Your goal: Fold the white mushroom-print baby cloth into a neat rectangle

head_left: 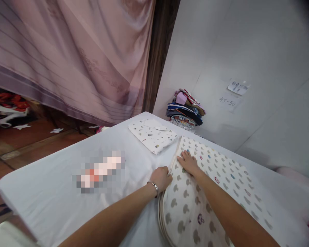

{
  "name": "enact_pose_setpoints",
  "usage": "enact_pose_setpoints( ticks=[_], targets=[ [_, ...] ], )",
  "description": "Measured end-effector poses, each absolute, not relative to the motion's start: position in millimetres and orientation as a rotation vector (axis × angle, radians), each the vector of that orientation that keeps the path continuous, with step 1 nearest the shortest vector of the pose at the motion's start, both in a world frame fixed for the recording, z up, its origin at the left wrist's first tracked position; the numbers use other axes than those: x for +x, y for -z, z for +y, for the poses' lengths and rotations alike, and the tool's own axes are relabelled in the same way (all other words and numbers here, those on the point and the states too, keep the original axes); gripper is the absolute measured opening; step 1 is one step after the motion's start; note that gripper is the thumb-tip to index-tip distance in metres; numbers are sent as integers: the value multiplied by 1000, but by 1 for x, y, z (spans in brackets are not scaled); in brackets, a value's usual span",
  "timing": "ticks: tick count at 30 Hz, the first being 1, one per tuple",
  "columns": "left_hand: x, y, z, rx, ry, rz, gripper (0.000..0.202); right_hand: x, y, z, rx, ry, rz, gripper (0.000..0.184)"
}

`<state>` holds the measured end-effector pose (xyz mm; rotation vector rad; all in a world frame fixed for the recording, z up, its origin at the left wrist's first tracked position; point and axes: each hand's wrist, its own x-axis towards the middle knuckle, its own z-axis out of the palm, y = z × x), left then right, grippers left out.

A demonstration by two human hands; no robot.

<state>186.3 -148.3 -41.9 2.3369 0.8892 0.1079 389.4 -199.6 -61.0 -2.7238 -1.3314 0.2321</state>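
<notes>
Mushroom-print fabric [221,185], spread on right side of white table [54,192], long axis running near to far-right, left edge clutched in closed left hand [161,178], right hand [188,163] pressing flat, fingers spread, just beyond.

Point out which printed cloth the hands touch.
The big mushroom-print cloth: right hand flat on it, left hand curled at its edge. The small folded cloth beyond lies untouched.
</notes>
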Motion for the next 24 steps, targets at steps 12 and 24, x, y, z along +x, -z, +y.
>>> enact_pose_setpoints(
  ticks=[12, 24],
  targets=[
    [185, 34, -149, 2211, -88, 930, 14, 437, 42, -149, -2800, -307, -1370, 67],
    [189, 40, -143, 2083, -173, 950, 12, 457, 44, -117, -2702, -349, -1326, 70]
  ],
)
